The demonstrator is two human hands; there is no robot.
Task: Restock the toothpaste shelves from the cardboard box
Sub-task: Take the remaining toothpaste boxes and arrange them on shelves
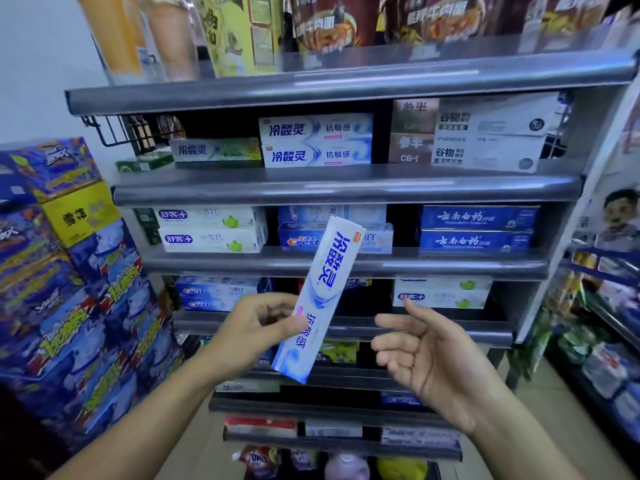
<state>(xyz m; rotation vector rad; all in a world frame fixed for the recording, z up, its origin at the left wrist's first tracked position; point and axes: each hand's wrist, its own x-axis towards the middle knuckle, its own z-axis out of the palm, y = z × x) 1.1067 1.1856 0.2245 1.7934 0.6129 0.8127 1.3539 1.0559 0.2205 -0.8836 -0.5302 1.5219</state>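
Grey metal shelves (346,187) fill my view, with two matching white-and-blue cartons (317,140) stacked on a higher tier, likely where this one belongs. My left hand (256,327) pinches the toothpaste box (322,292) near its lower end. It tilts up before the middle tiers, label readable, while my right hand (426,351) hangs open and empty beside it.

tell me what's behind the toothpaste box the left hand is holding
The toothpaste box overlaps stacked Crest boxes and the grey shelf edge; lower down, a dark gap. What stands in that gap is hidden.
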